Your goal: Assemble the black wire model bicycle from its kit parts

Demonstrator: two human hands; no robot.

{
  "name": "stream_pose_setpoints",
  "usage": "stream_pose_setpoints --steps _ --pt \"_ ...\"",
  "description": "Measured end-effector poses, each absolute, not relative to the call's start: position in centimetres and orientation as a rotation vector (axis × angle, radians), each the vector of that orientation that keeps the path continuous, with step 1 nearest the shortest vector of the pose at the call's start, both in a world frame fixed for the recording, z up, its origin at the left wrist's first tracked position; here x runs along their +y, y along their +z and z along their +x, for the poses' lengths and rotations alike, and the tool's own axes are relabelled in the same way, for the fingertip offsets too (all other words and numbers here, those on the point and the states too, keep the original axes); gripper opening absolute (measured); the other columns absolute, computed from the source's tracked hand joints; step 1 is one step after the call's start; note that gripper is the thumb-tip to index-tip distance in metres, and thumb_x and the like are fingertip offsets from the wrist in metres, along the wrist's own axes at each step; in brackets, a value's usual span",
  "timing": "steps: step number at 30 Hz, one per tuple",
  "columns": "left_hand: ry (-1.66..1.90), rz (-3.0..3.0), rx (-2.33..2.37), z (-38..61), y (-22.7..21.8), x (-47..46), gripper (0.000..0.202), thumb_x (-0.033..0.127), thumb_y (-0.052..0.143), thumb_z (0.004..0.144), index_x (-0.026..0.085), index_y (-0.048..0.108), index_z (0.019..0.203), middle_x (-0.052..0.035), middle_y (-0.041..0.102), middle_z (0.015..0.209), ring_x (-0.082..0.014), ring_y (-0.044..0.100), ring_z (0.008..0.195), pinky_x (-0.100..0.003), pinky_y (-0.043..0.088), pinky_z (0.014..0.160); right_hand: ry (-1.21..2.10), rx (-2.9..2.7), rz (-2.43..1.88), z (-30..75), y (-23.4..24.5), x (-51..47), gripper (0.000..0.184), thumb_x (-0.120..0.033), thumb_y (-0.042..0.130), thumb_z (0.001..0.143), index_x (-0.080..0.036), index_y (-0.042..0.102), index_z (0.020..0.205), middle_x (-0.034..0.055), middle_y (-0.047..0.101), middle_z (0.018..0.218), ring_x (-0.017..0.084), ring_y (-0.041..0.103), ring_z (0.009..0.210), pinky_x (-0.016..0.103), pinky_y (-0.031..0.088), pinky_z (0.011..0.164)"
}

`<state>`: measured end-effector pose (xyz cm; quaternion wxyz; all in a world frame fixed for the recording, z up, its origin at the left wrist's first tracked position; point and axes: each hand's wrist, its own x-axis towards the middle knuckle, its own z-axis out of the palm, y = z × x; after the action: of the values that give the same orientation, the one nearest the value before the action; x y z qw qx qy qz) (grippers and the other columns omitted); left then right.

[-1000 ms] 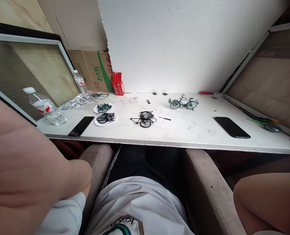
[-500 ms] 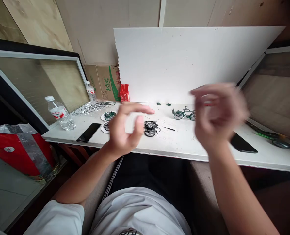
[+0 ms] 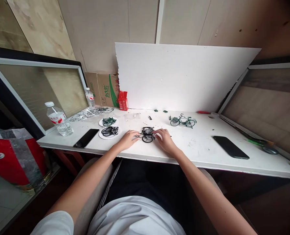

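Improvised hobby workbench in a plywood-lined room. A white tabletop point(image 3: 196, 143) carries a finished green model bicycle point(image 3: 183, 121), a partly assembled black model bicycle point(image 3: 147, 134), paper plates point(image 3: 110, 132) of small parts and stripped parts frames point(image 3: 91, 112). A white foam board point(image 3: 184, 75) stands as a backdrop against bare plywood walls point(image 3: 105, 29). Cardboard boxes point(image 3: 105, 86), water bottles point(image 3: 59, 119) and phones point(image 3: 86, 138) lie about, and framed panes point(image 3: 37, 88) lean at either side.

bare forearms, short white sleeves, a white shirt, dark trousers below.
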<state>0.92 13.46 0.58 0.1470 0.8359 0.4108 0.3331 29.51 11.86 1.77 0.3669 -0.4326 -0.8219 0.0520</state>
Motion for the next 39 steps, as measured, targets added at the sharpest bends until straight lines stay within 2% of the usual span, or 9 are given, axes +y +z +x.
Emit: stream_pose_setpoints --steps 6,10,13,15,19,21,27,33,39 --pt "0.95 2.371 1.236 0.8 0.7 13.1 0.018 0.039 0.063 0.101 0.026 0.072 0.111 -0.0074 0.075 0.129 -0.0265 0.067 0.126 -0.044 0.051 0.115 0.063 -2.15 -1.22 28.9 0.9 12.0 0.026 -0.03 0.057 0.105 -0.022 0.076 0.121 0.0137 0.074 0.119 0.033 0.056 0.117 0.049 0.048 0.103" --pt "1.018 2.408 1.238 0.7 0.5 13.2 0.014 0.034 0.059 0.104 0.024 0.067 0.111 -0.0087 0.075 0.125 -0.0256 0.069 0.121 -0.045 0.052 0.111 0.085 -2.117 -1.222 29.1 0.4 12.2 0.022 -0.025 0.059 0.103 -0.022 0.079 0.113 0.0118 0.077 0.115 0.033 0.056 0.116 0.049 0.048 0.102" --pt "1.089 2.456 1.278 0.7 0.5 13.2 0.01 0.03 0.059 0.105 0.023 0.064 0.11 -0.0096 0.074 0.127 -0.0264 0.067 0.125 -0.048 0.05 0.114 0.089 -2.088 -1.212 29.1 0.3 12.3 0.021 -0.021 0.06 0.101 -0.023 0.078 0.11 0.0095 0.079 0.112 0.034 0.056 0.116 0.049 0.049 0.1" --pt "1.15 2.486 1.312 0.8 0.5 13.0 0.008 0.027 0.058 0.105 0.023 0.063 0.109 -0.0117 0.07 0.136 -0.028 0.062 0.134 -0.051 0.047 0.118 0.096 -2.072 -1.212 29.0 0.3 12.4 0.02 -0.021 0.061 0.099 -0.023 0.078 0.11 0.009 0.079 0.112 0.034 0.056 0.116 0.048 0.05 0.099" --pt "1.196 2.509 1.406 0.9 0.6 12.6 0.008 0.027 0.057 0.105 0.022 0.063 0.108 -0.0161 0.049 0.163 -0.0326 0.049 0.151 -0.056 0.04 0.124 0.076 -2.053 -1.211 29.0 0.4 12.4 0.024 -0.025 0.059 0.101 -0.022 0.078 0.114 0.0103 0.079 0.117 0.035 0.057 0.118 0.051 0.05 0.101" --pt "1.16 2.494 1.453 1.0 0.7 12.5 0.007 0.027 0.056 0.106 0.022 0.06 0.109 -0.0172 0.044 0.166 -0.0339 0.045 0.154 -0.058 0.038 0.126 0.05 -2.079 -1.184 28.9 0.4 12.3 0.027 -0.027 0.057 0.103 -0.022 0.078 0.118 0.0111 0.078 0.119 0.036 0.057 0.121 0.052 0.05 0.103" --pt "1.088 2.451 1.477 1.1 0.5 12.9 0.007 0.021 0.051 0.107 0.022 0.054 0.114 -0.021 0.05 0.161 -0.031 0.042 0.158 -0.057 0.036 0.123 -0.016 -2.206 -1.047 28.5 0.5 12.1 0.027 -0.026 0.058 0.103 -0.022 0.079 0.118 0.0098 0.076 0.129 0.036 0.056 0.128 0.052 0.048 0.109" --pt "1.045 2.456 1.572 1.2 0.5 12.8 0.007 0.026 0.055 0.107 0.022 0.055 0.114 -0.0191 0.056 0.154 -0.0321 0.049 0.149 -0.055 0.037 0.117 0.006 -2.161 -1.099 28.3 0.6 12.2 0.022 -0.02 0.06 0.1 -0.022 0.081 0.106 0.0109 0.079 0.113 0.036 0.058 0.118 0.052 0.05 0.103" --pt "1.088 2.494 1.579 1.3 0.2 13.1 0.02 0.027 0.06 0.104 0.022 0.051 0.122 -0.0165 0.061 0.141 -0.0329 0.057 0.135 -0.054 0.039 0.112 0.179 -2.024 -1.118 28.2 0.3 13.2 0.025 -0.018 0.064 0.094 -0.023 0.075 0.115 0.0075 0.08 0.11 0.033 0.058 0.113 0.048 0.051 0.098"
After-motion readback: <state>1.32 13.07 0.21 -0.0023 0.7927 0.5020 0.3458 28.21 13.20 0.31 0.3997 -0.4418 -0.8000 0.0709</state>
